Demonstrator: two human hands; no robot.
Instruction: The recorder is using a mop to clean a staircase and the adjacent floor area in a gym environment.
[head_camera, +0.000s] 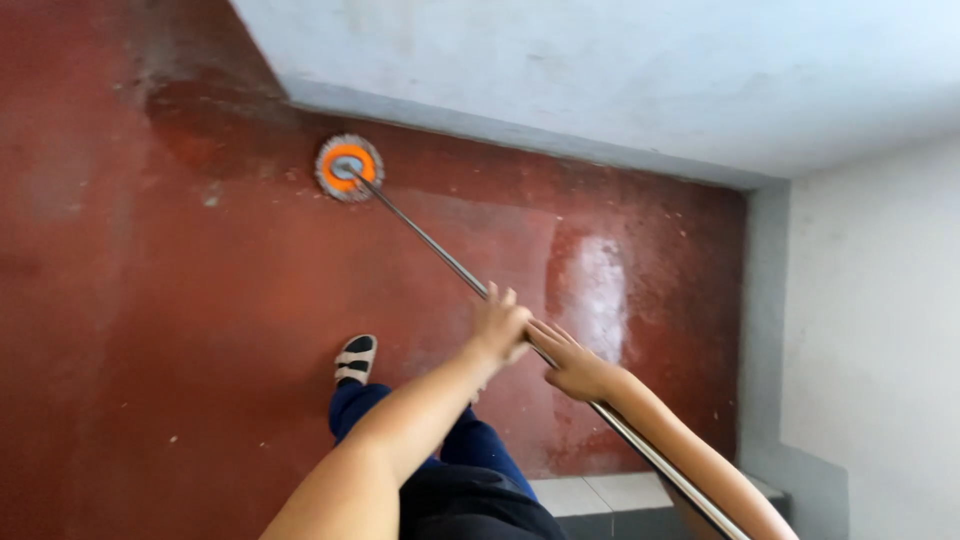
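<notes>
Both hands grip the mop handle (440, 250): left hand (500, 325) fingers wrapped higher toward the head, right hand (575, 370) closed just behind. Beyond them the round mop head (349, 167) rests on the red floor (200, 300) beside the wall (600, 70); a wet sheen shows right of the hands, the rest looks dry.

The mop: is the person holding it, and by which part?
Yes. Both hands grip the mop by its metal handle: the left hand further down toward the mop head, the right hand just behind it.
</notes>
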